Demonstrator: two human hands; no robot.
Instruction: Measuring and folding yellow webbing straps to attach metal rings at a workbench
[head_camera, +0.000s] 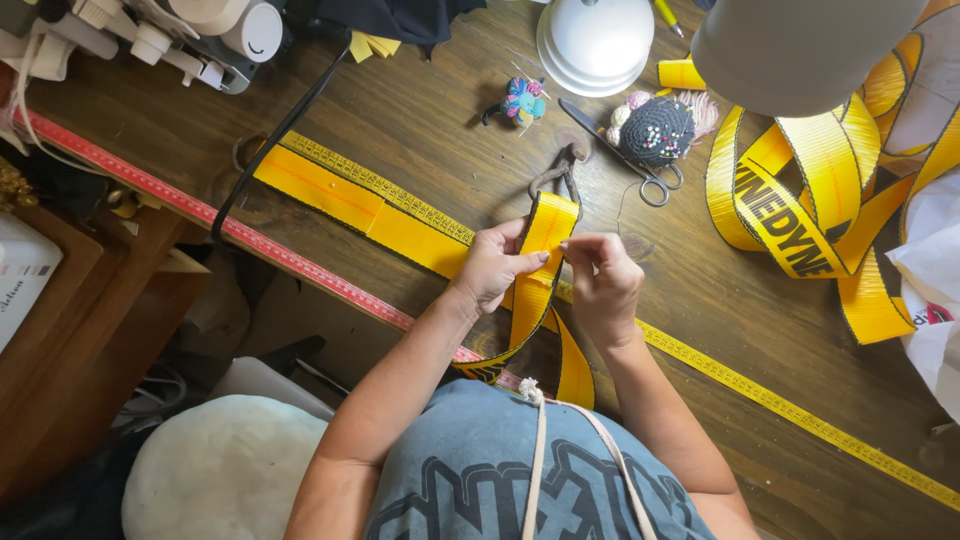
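Note:
My left hand and my right hand both pinch a yellow webbing strap with black edges, folded over on a wooden table. The left thumb presses the strap's side; the right fingers grip its upper edge near the fold. The strap runs down toward my lap and up through a dark metal ring. A yellow measuring tape lies diagonally under my hands.
Scissors, a dark pincushion with pins, and a small colourful toy lie beyond my hands. A pile of yellow strap sits at right, a white lamp base at top, a red ruler along the table edge.

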